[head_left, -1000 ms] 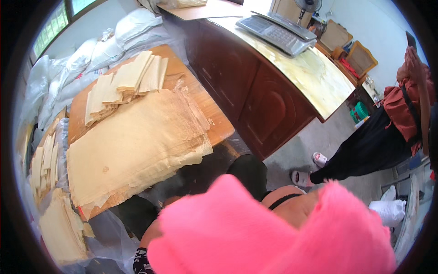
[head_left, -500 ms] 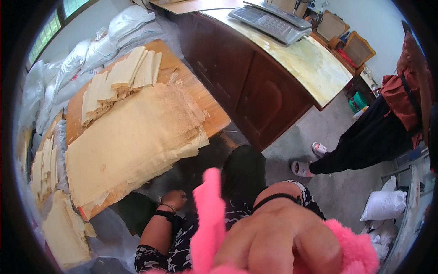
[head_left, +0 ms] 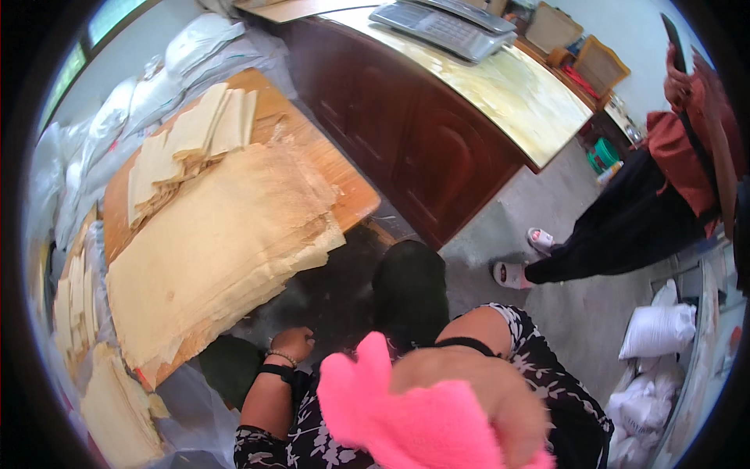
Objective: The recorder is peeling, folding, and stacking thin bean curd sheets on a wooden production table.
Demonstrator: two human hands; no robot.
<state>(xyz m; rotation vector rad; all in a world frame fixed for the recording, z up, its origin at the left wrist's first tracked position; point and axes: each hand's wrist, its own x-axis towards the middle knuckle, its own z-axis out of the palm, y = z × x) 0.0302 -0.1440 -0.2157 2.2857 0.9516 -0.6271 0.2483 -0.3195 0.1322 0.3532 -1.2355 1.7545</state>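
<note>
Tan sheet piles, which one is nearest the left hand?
The broad, flat pile on the wooden table, its ragged near edge closest to the left hand. The folded pile lies beyond it; the others sit farther left.

The wooden table (head_left: 358, 200) bears beige sheets (head_left: 219, 227) and folded bundles (head_left: 187, 133)

We see the pink cloth (head_left: 422, 422) cut off below, hiding part of our blurred right hand (head_left: 478, 370) behind it; to the cloth's upper right, the view's rim crops a person (head_left: 683, 152).
</note>
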